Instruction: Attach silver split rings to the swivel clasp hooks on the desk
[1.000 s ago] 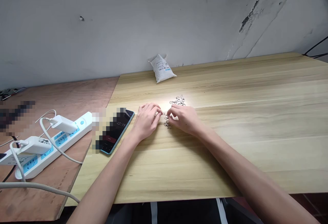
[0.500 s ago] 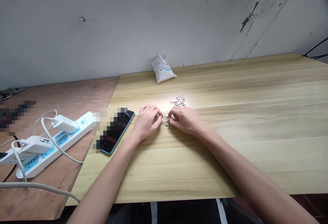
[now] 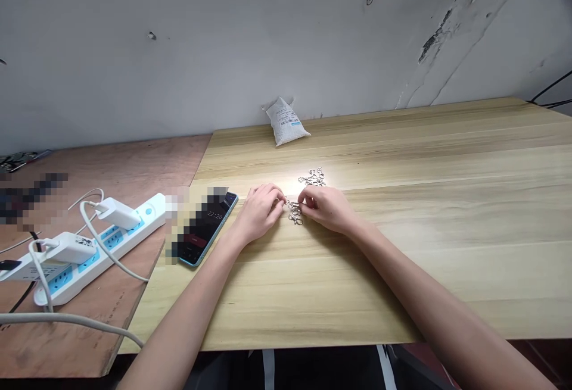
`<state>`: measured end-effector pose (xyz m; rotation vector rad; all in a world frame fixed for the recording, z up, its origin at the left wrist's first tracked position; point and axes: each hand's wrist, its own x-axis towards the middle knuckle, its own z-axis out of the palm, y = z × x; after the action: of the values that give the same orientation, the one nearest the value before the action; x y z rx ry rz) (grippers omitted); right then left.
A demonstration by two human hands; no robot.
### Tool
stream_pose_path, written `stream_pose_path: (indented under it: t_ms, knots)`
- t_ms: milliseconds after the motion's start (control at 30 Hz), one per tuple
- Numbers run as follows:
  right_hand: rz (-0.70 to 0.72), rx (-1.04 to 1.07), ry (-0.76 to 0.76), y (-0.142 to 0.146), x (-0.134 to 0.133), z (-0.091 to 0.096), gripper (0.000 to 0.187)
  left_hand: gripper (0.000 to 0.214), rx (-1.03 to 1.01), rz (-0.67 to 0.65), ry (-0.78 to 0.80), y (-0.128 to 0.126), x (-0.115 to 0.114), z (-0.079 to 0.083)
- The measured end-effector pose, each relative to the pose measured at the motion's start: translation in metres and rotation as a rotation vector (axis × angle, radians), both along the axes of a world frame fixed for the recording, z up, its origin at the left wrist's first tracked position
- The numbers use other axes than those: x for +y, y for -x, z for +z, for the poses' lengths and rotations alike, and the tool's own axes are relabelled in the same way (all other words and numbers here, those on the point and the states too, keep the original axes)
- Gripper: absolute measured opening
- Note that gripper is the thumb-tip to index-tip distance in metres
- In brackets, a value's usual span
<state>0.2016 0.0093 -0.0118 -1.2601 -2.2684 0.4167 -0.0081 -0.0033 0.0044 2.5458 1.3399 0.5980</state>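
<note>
My left hand (image 3: 264, 208) is closed in a pinch, thumb and index finger together at one end of a small silvery metal clasp (image 3: 292, 205). From the other side, the fingertips of my right hand (image 3: 324, 207) pinch the same clasp, which spans the narrow gap between both hands. Just below it, more silvery clasps with rings (image 3: 295, 218) lie on the table. Beyond my right hand rests a loose pile of similar metal clasps (image 3: 313, 177), partly hidden by the knuckles. The clasp's exact shape is too small to make out.
A white printed packet (image 3: 286, 123) stands near the wall on the wooden table (image 3: 424, 199). To the left lies a phone (image 3: 210, 229). Farther left, a white power strip (image 3: 107, 247) with plugged-in chargers and a grey cable (image 3: 75, 320) sits on a reddish board.
Both hands keep nearly the same pose, with the right hand slightly farther from the left and more of the clasp showing between them. The whole view has shifted slightly.
</note>
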Motion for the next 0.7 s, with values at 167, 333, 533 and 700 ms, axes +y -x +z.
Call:
stream_pose_path:
  t_ms: [167, 333, 533, 700]
  knots:
    - [-0.001, 0.024, -0.196, -0.003, 0.001, 0.0, 0.009, 0.015, -0.016, -0.011, -0.003, 0.0, -0.001, 0.003]
    - [0.085, 0.011, -0.382, -0.004, -0.005, 0.006, 0.024, 0.016, -0.004, -0.014, 0.015, -0.001, -0.002, 0.003]
    - [0.082, 0.097, -0.347, 0.001, -0.009, 0.009, 0.022, 0.014, -0.075, 0.004, 0.009, -0.003, -0.002, 0.002]
    - [0.041, 0.262, -0.176, 0.004, -0.008, 0.006, 0.011, 0.011, -0.306, 0.051, 0.073, -0.004, -0.002, 0.002]
